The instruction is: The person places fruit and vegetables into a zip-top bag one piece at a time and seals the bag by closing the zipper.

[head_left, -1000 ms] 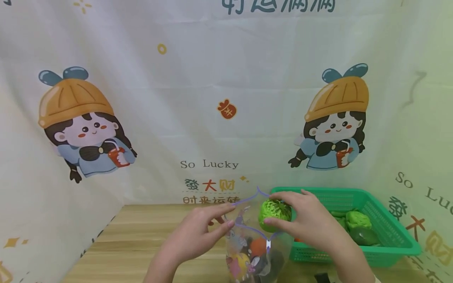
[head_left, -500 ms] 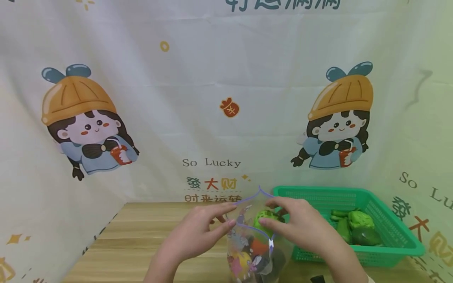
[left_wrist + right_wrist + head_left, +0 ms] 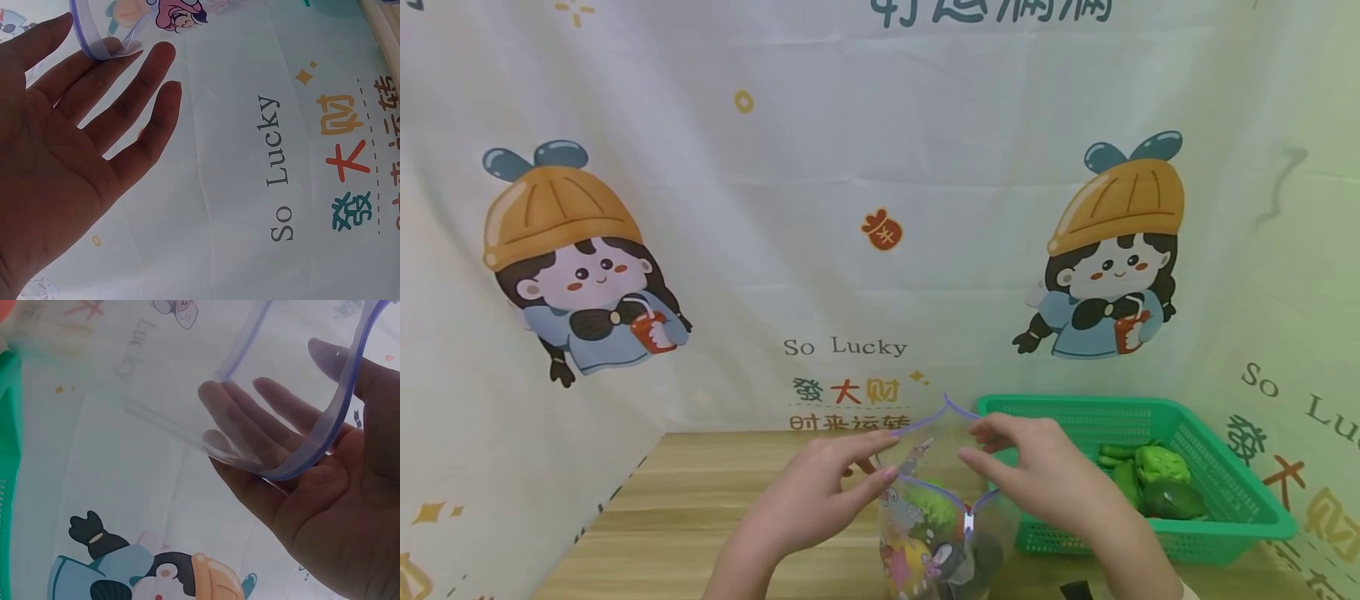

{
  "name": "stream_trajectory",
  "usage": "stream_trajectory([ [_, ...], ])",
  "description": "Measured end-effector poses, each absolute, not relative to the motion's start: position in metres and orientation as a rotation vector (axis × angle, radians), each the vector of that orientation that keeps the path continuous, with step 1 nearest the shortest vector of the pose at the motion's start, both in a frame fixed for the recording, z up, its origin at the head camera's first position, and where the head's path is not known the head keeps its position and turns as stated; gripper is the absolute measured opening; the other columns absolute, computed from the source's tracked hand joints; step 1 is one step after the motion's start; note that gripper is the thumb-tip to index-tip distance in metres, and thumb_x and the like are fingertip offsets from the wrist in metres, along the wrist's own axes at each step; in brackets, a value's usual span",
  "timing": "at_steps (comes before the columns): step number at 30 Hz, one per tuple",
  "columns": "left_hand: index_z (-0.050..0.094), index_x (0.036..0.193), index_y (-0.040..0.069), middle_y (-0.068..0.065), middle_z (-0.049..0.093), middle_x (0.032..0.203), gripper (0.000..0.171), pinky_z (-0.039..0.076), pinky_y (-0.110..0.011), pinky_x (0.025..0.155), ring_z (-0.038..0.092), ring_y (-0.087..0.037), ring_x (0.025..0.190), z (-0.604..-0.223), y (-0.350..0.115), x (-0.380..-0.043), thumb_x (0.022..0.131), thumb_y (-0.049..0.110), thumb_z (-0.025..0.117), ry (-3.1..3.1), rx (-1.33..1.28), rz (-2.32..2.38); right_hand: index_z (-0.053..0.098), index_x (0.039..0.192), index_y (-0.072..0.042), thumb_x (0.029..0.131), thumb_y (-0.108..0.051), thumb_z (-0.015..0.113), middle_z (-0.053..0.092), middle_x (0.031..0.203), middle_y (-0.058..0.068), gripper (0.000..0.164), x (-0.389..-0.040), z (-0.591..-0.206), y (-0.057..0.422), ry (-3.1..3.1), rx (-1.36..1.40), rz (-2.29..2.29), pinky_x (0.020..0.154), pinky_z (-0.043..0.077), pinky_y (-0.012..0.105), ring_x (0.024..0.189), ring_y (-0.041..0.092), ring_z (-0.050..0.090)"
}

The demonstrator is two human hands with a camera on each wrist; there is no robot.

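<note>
A clear printed slider zip bag (image 3: 898, 542) stands upright with its purple-edged mouth spread wide; its white slider (image 3: 968, 522) is at the front. Inside, a green leafy ball like a toy cabbage (image 3: 932, 508) lies on orange, yellow and dark items. At the mouth's left corner, thumb and forefinger of my left hand (image 3: 820, 492) touch the rim, the other fingers loosely extended outside the film. My right hand (image 3: 1041, 467) is at the right side of the mouth, holding nothing, fingers apart. In the right wrist view, the purple bag rim (image 3: 315, 447) crosses in front of its fingers.
A green plastic basket (image 3: 1232, 533) stands right of the bag, behind the right hand, with several green vegetables (image 3: 1161, 467) and a dark green oval one (image 3: 1172, 500). A small black object (image 3: 1077, 590) lies at the front edge of view. A printed cloth (image 3: 820, 208) hangs behind the wooden table (image 3: 700, 500).
The right hand lowered the green leafy ball into the bag mouth and let go; it now lies inside, farther left and lower. The left hand has stayed at the rim.
</note>
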State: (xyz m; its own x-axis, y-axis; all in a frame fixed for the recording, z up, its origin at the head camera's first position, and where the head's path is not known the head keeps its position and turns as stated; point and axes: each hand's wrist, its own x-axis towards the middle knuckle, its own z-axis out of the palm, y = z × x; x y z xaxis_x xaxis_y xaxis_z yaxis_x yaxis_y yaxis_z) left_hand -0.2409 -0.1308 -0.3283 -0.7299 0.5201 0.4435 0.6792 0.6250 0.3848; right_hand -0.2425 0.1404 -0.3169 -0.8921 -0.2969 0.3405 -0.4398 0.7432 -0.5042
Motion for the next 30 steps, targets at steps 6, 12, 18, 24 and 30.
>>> stream_trajectory([
  [6, 0.053, 0.138, 0.022, 0.011, 0.054, 0.135, 0.046, 0.054, -0.033, 0.084, 0.059, -0.005, 0.102, -0.329, -0.131, -0.242, 0.097, 0.045, 0.052, -2.529, -0.95, -0.8, 0.064, 0.116, -0.018, 0.094, -0.049, 0.056, 0.067, 0.114, -0.002, 0.039, -0.245, -0.316, 0.142, -2.641, 0.58, 0.922, 0.091, 0.051, 0.046, 0.108, 0.017, 0.06],
  [12, 0.053, 0.138, 0.019, 0.006, 0.055, 0.135, 0.046, 0.055, -0.032, 0.083, 0.06, -0.009, 0.104, -0.329, -0.132, -0.245, 0.098, 0.042, 0.052, -2.504, -0.936, -0.808, 0.064, 0.112, -0.02, 0.096, -0.041, 0.058, 0.068, 0.108, -0.007, 0.027, -0.246, -0.318, 0.141, -2.509, 0.507, 1.041, 0.087, 0.054, 0.041, 0.103, 0.014, 0.063],
  [18, 0.062, 0.126, 0.021, 0.007, 0.058, 0.13, 0.036, 0.054, -0.034, 0.082, 0.058, -0.004, 0.099, -0.328, -0.138, -0.244, 0.098, 0.042, 0.053, -2.563, -0.926, -0.804, 0.068, 0.104, -0.022, 0.095, -0.038, 0.059, 0.07, 0.098, -0.01, 0.02, -0.249, -0.322, 0.139, -2.384, 0.58, 1.096, 0.077, 0.057, 0.034, 0.091, 0.007, 0.066],
  [24, 0.068, 0.099, 0.022, 0.01, 0.065, 0.113, 0.01, 0.054, -0.038, 0.082, 0.06, -0.003, 0.095, -0.326, -0.143, -0.246, 0.097, 0.027, 0.059, -2.522, -0.993, -0.815, 0.069, 0.1, -0.026, 0.095, -0.03, 0.062, 0.07, 0.099, -0.015, 0.01, -0.252, -0.327, 0.138, -2.22, 0.718, 1.183, 0.071, 0.058, 0.026, 0.084, -0.001, 0.066],
  [30, 0.067, 0.095, 0.021, 0.014, 0.064, 0.109, 0.004, 0.055, -0.038, 0.082, 0.059, -0.001, 0.094, -0.326, -0.145, -0.247, 0.094, 0.02, 0.063, -2.52, -1.012, -0.811, 0.069, 0.1, -0.026, 0.097, -0.027, 0.059, 0.069, 0.106, -0.014, 0.011, -0.252, -0.325, 0.138, -2.17, 0.865, 1.137, 0.077, 0.057, 0.03, 0.095, 0.003, 0.064],
])
